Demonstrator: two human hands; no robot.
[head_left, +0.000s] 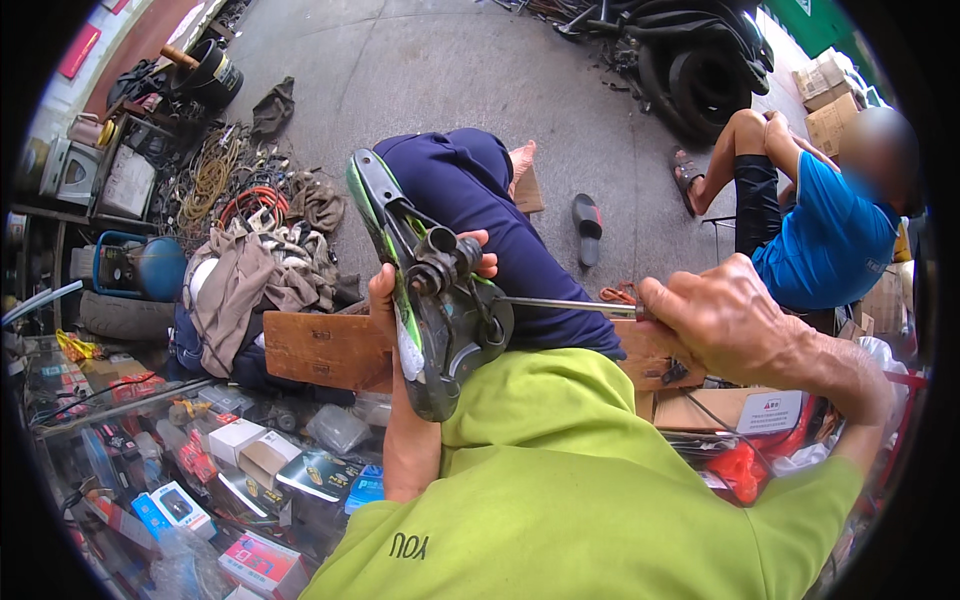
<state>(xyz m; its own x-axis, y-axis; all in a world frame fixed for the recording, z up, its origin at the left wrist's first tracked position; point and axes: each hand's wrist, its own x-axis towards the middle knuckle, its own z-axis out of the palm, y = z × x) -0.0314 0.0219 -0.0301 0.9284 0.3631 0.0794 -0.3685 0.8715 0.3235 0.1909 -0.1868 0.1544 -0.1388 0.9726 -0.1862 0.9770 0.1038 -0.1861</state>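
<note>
A black bicycle saddle (pixel 462 345) with green and white edging stands tilted over my lap, its underside showing rails and a dark clamp (pixel 437 262). From behind, my left hand (pixel 383 292) grips it, with some fingers coming out beside the clamp and the palm hidden. My right hand (pixel 712 308) is closed round the handle end of a screwdriver (pixel 570 303), whose handle is mostly covered. The long metal shaft points left to the saddle's underside. Whether its tip touches a screw I cannot make out.
At left stands a glass counter (pixel 110 392) with boxes. Rags (pixel 240 285), cables (pixel 207 185) and a black bucket (pixel 208 78) lie beyond. Ahead are a slipper (pixel 588 230) and stacked tyres (pixel 705 85). Another person in blue (pixel 825 240) sits at right.
</note>
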